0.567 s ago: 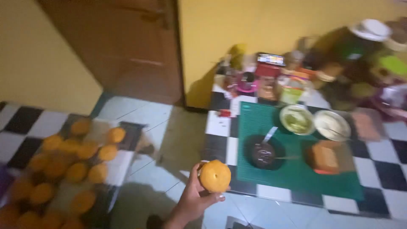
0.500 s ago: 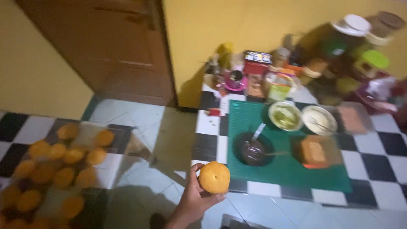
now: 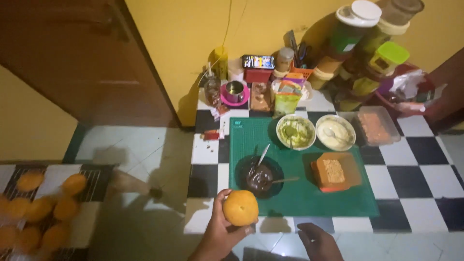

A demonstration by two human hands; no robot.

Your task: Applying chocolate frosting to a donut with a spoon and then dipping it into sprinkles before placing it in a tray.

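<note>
Home kitchen floor (bowls, jars)

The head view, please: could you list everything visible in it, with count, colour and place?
Round bun: one, orange-golden, in the left hand.
Buns on wire rack: several, orange, floor at far left.
Cutting mat: one, green, on the checkered floor.
Dark bowl: one, chocolate-coloured filling, mat's left.
Green-cream bowl: one, mat's top.
White-cream bowl: one, beside it.
Orange container: one, mat's right.
Jars and boxes: many, mixed colours, along the yellow wall.
Left hand: holding the bun.
Right hand: empty, bottom edge.
</note>
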